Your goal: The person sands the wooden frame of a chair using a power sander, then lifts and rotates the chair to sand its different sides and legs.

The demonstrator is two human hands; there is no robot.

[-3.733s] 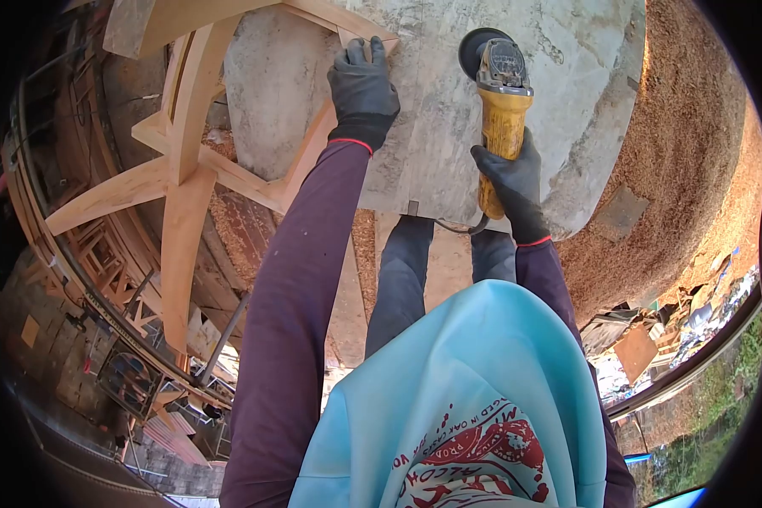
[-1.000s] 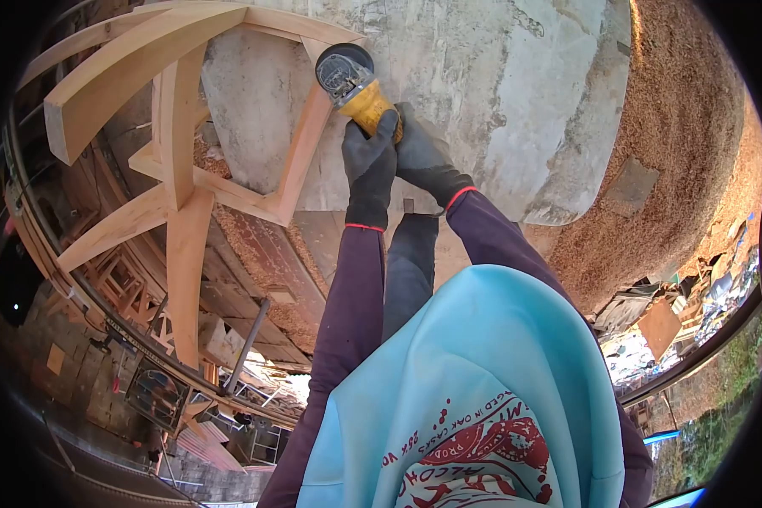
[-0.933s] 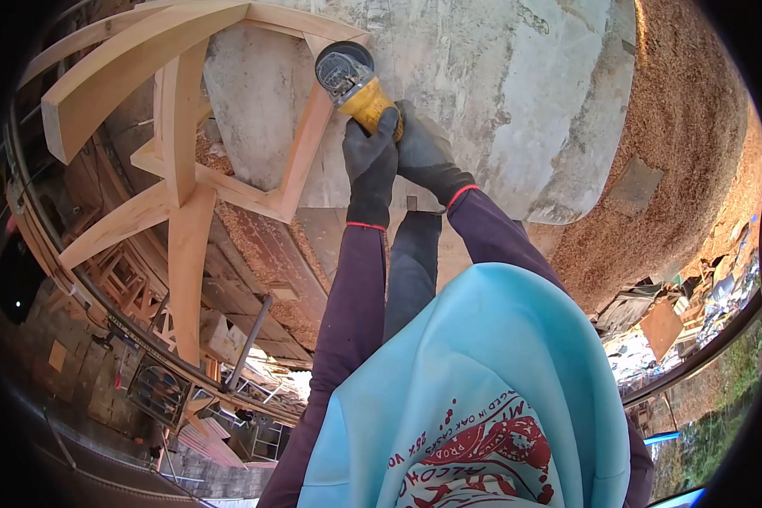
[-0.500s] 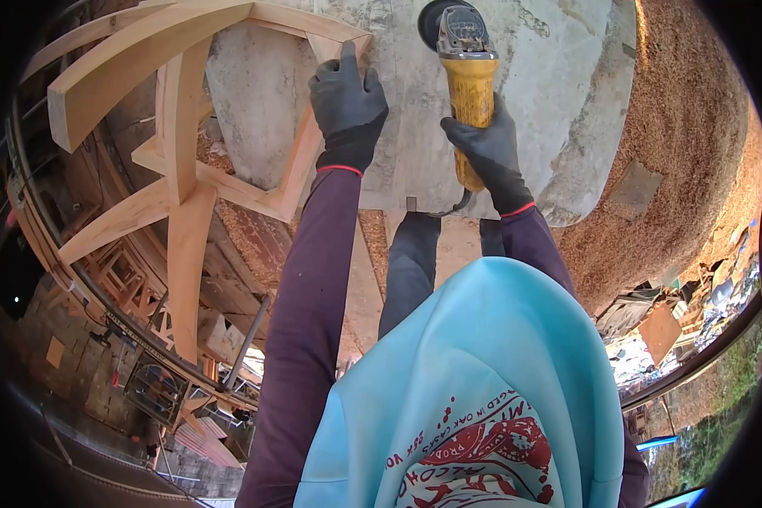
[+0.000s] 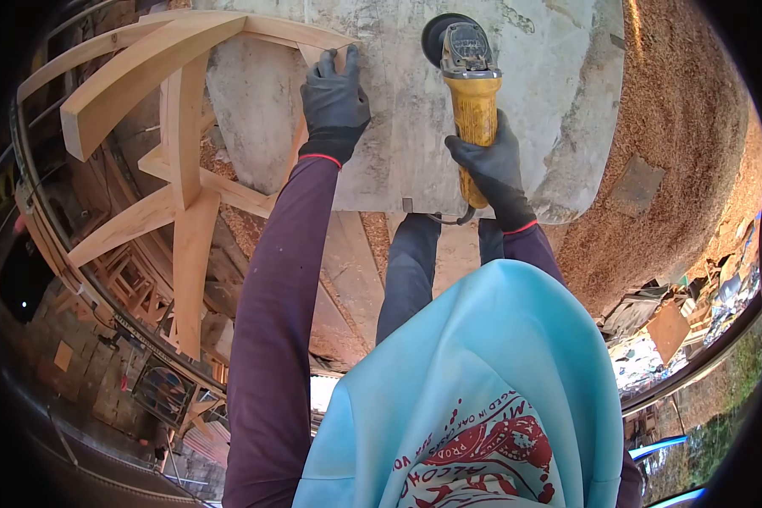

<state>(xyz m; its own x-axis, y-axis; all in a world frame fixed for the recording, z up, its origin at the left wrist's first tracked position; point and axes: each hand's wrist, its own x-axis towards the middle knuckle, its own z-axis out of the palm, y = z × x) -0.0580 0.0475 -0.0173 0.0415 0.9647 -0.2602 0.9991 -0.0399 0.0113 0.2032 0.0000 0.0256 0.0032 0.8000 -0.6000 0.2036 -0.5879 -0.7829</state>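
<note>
My right hand (image 5: 493, 162), in a dark glove with a red cuff edge, is wrapped round the yellow body of an angle grinder (image 5: 474, 110). Its round dark disc (image 5: 436, 38) is at the far end, over the grey tabletop. Whether the disc spins cannot be made out. My left hand (image 5: 334, 106), gloved alike, has its fingers bent over the near right corner of a bare wooden chair frame (image 5: 300, 32). The frame has curved legs and rails and lies on its side, partly over the table's left edge. My left hand and forearm cover part of a rail.
The worn grey table (image 5: 559, 93) has rounded edges. Wood shavings (image 5: 686, 169) are heaped to the right, with a flat scrap piece (image 5: 637, 186) on them. The grinder's cord (image 5: 459, 220) curves off the near edge. More wooden frames (image 5: 131, 284) stand at lower left.
My left hand has shifted left and slightly nearer, still at the frame's corner. The grinder and my right hand have come slightly nearer to me, and more of the disc shows.
</note>
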